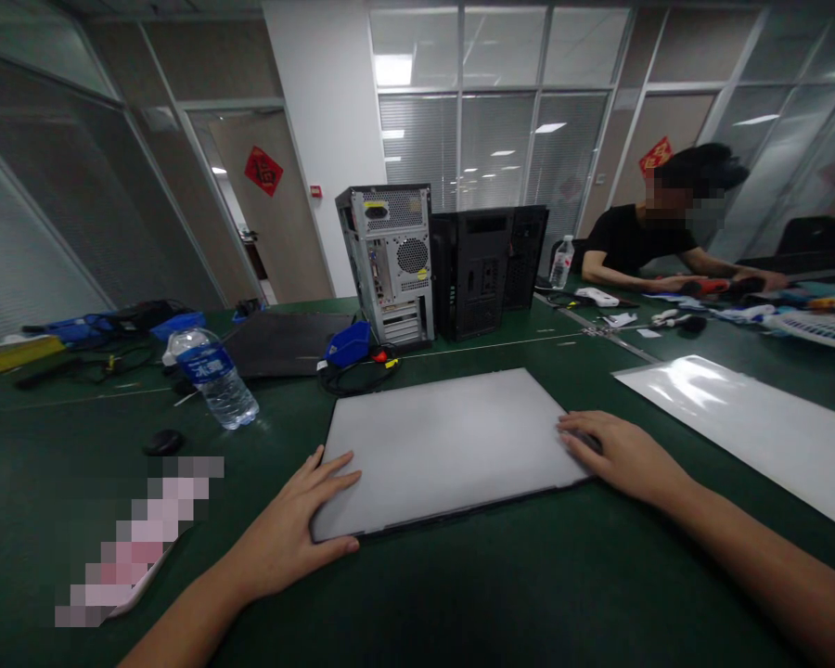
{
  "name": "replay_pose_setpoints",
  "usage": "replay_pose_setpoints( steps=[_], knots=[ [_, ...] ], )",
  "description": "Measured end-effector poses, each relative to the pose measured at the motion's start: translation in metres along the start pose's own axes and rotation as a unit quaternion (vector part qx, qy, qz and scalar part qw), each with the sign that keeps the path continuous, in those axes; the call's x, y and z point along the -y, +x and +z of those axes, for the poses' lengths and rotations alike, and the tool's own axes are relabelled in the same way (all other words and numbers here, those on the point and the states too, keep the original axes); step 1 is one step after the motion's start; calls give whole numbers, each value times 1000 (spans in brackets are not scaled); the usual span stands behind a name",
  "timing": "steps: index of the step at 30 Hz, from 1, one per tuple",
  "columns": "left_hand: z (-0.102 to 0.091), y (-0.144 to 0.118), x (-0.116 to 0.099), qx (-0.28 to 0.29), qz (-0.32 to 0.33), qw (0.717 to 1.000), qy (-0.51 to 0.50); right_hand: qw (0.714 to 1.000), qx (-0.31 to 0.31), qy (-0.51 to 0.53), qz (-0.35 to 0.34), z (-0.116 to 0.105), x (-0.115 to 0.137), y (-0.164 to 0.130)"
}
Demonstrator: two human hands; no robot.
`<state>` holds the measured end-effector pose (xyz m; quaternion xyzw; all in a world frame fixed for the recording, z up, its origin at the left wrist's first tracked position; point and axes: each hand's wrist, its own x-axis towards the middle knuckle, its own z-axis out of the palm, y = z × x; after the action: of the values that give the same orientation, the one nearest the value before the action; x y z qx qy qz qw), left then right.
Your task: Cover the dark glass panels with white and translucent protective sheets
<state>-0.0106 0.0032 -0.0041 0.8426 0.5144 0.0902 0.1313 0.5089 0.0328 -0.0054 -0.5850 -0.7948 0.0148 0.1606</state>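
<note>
Closed grey laptop (445, 445) flat on green bench (459, 594), centre. Left hand (296, 529) flat, fingers spread, on near-left corner. Right hand (616, 455) flat on right edge. Neither grips.

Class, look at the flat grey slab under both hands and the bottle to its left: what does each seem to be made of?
Grey slab: probably matte metal or plastic, like a closed laptop lid; even, dull sheen, thin dark edge. The left hand and right hand rest on its near corners.
Bottle: clear, glossy plastic with a blue label; the table shows through it.
</note>
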Motion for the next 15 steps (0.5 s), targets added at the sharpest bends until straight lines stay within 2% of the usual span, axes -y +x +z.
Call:
replay_pose_setpoints(
  steps=[5,9,12,15],
  knots=[
    [-3,0,-3,6,-9,1000,6,999,6,32,-39,-1,3,-1],
    [-3,-1,-3,0,-5,1000,5,999,4,32,-37,-1,-1,0],
    [-3,0,-2,-1,-2,1000,4,999,-30,2,11,-3,-18,2],
    [-2,0,-1,-3,-2,1000,2,991,-73,-60,91,-9,-52,1]
  ],
)
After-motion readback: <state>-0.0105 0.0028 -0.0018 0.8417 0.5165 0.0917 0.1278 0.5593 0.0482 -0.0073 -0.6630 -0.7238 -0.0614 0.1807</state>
